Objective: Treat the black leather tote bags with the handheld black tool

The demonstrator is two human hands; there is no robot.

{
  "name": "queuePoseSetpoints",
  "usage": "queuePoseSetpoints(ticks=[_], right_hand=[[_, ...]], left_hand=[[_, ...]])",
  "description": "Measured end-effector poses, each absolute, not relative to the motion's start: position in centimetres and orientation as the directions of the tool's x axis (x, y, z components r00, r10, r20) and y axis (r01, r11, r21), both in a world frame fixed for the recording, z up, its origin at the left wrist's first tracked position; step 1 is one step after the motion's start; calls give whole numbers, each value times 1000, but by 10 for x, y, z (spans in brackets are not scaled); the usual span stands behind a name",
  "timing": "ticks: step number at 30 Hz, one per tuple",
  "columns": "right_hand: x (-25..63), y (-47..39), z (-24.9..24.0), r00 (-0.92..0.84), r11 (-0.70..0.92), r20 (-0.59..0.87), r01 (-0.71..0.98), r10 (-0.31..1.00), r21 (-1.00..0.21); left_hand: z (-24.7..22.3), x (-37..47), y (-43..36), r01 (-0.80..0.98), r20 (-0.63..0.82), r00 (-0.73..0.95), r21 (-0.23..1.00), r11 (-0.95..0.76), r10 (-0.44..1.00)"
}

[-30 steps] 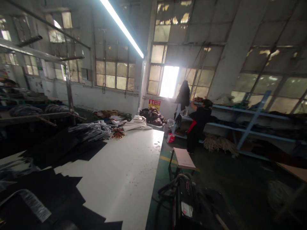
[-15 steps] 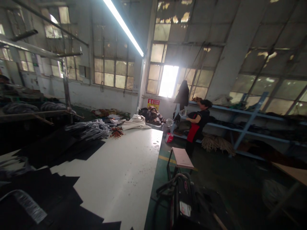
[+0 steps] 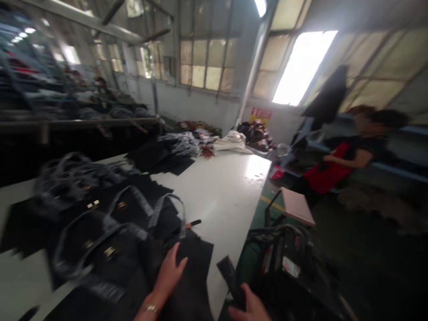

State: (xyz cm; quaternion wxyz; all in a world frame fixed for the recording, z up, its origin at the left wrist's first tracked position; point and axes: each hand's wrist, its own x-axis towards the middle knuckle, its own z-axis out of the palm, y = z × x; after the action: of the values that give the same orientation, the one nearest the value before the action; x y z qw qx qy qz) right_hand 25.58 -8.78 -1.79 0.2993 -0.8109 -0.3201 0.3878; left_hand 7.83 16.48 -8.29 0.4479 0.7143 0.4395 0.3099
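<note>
As a dark strip [image 3: 226, 271] angles over the right edge of the table [image 3: 227, 196], my right fingers [image 3: 246, 292] grip it; my left fingers [image 3: 174, 255] spread open by black panels [image 3: 199, 263], left of which lie black bags [image 3: 125, 254].

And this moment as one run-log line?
left hand: open, at black panels | right hand: holding black strip | person: beyond pink-topped stool

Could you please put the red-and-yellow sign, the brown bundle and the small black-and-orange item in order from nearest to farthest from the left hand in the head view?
From the left hand:
1. Small black-and-orange item, just ahead, slightly right.
2. Brown bundle, toward the table's far end.
3. Red-and-yellow sign, beyond the table, to the right.
</note>
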Motion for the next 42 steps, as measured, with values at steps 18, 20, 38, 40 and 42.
queuePoseSetpoints(ticks=[18,20,38,40,42], right_hand=[[242,48,-22,171,-647,-625,245,762,-722],[239,61,-24,148,-653,-638,244,756,-717],[224,106,-20,223,-585,-542,251,810,-771],[228,107,-16,279,-556,-492,242,825,-795],[239,101,-10,306,-543,-470,232,828,-807]], left_hand=[[-116,38,142,864,211,364,286,-413,907],[-115,38,141,866,189,372,283,-413,909],[-111,37,143,839,166,380,354,-414,910],[-111,36,144,829,159,373,386,-406,914],[-109,35,148,817,141,347,441,-372,927]])
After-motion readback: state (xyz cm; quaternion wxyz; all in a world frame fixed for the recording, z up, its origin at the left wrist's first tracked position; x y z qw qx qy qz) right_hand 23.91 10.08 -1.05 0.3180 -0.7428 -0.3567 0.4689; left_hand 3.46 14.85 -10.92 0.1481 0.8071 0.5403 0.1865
